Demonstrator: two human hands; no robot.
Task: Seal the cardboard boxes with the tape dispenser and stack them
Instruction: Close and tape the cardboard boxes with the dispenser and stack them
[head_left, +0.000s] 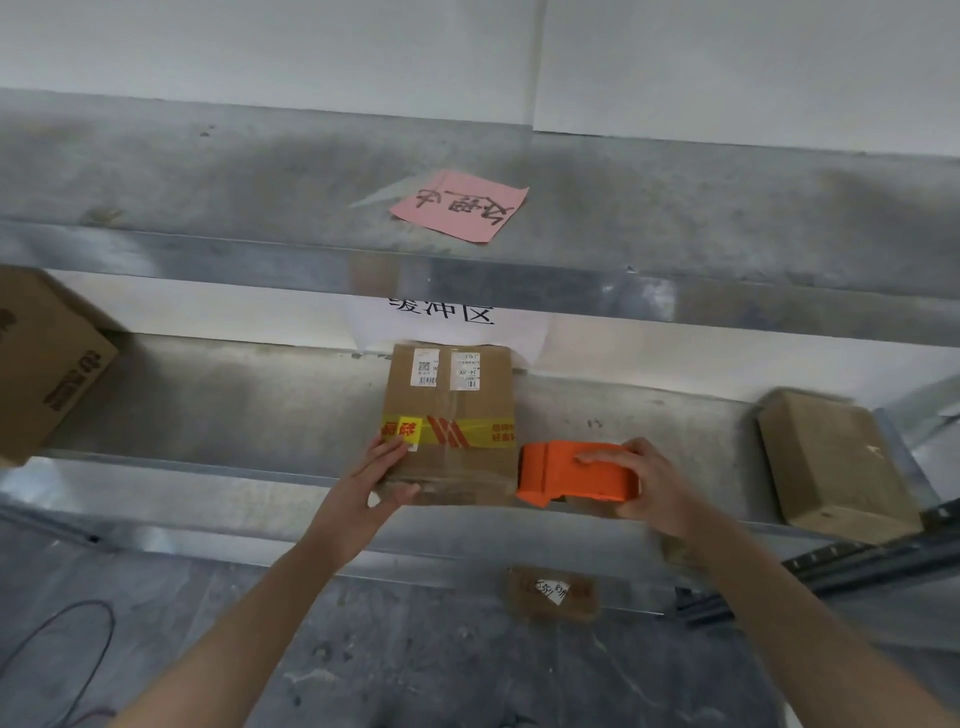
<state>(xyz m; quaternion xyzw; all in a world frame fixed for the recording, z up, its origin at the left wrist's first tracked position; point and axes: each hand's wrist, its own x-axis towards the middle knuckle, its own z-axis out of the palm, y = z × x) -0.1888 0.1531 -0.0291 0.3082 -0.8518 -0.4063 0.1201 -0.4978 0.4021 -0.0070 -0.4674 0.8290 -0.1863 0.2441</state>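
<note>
Cardboard box (449, 410): set at the middle of the metal shelf (234, 395), its near face at the shelf's front edge; a yellow printed tape band (467, 430) is already laid across the top.
Left hand (371, 486): the box's near left corner is held, fingers laid on top and thumb against the front face.
Right hand (652, 488): closed round the orange tape dispenser (566, 470), whose nose is pressed to the box's right side near the front edge.
Handling: the box is judged light and fairly stiff, though the creased near edge may give under pressure; it is best steadied at the corners. The clear-taped patches are likely slippery.
Dispenser: rigid plastic, best gripped round the body.
Elsewhere: a second box (836, 462) lies toward the shelf's right end.
</note>
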